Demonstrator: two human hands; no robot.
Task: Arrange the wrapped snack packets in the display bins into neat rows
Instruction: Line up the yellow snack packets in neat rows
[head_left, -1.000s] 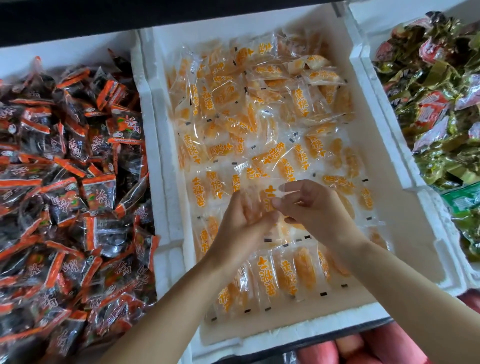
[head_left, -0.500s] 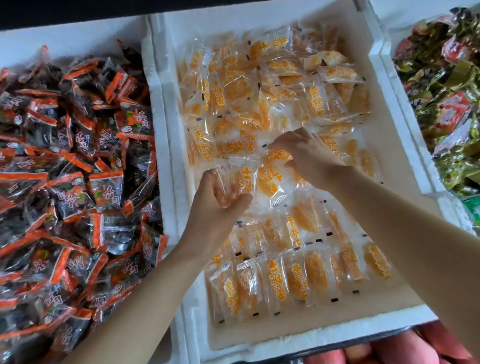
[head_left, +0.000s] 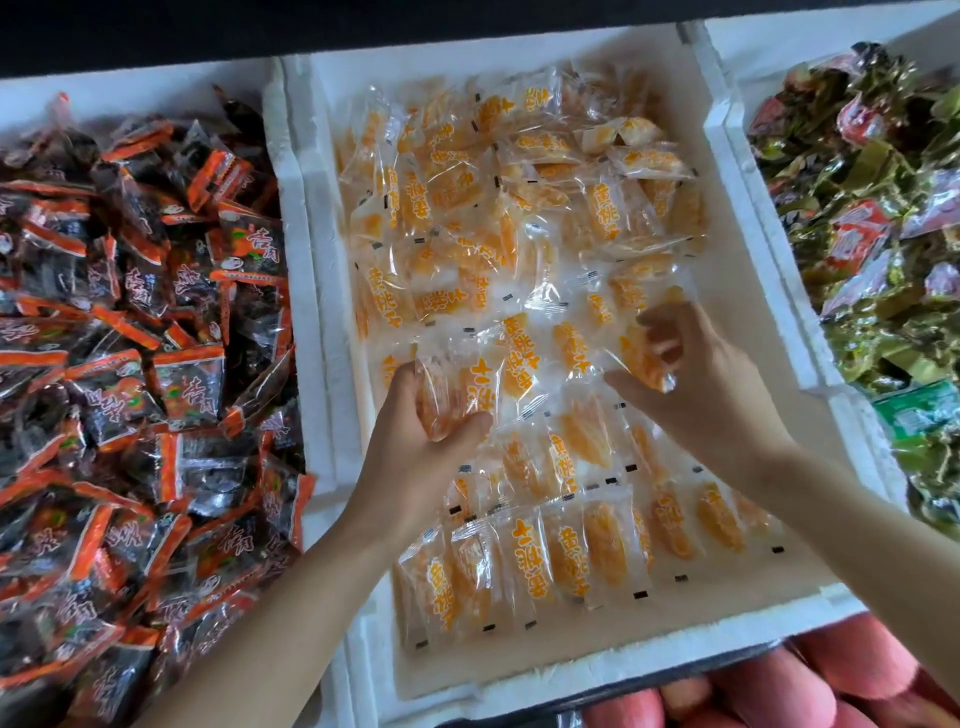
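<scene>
While both hands are working in the middle bin, the third row of packets is, by the look of it, being built. Far left: a bin of dark packets with orange bands (head_left: 130, 364), lying heaped and unsorted, not being touched. Next: the white foam bin (head_left: 306, 322), holding clear-wrapped orange snack packets (head_left: 467, 218); its far half is sitting in a loose jumble, while two neat overlapping rows (head_left: 571, 551) are lying along the near edge. Left hand (head_left: 421, 415): curled around one orange packet (head_left: 452, 400), thumb underneath and fingers over the top, holding it just beyond the second row at the left side of the bin. Right hand (head_left: 701, 384): fingers partly closed, pinching another packet (head_left: 644, 358) by its edge toward the right side, level with the left hand. Between the two hands, several loose packets are lying half-aligned. Far right: a bin of green and red wrapped snacks (head_left: 862, 208), piled loosely, well apart from either hand. Judgement: the next move is calling for each held packet to be laid upright and overlapping its neighbour, extending the third row.
</scene>
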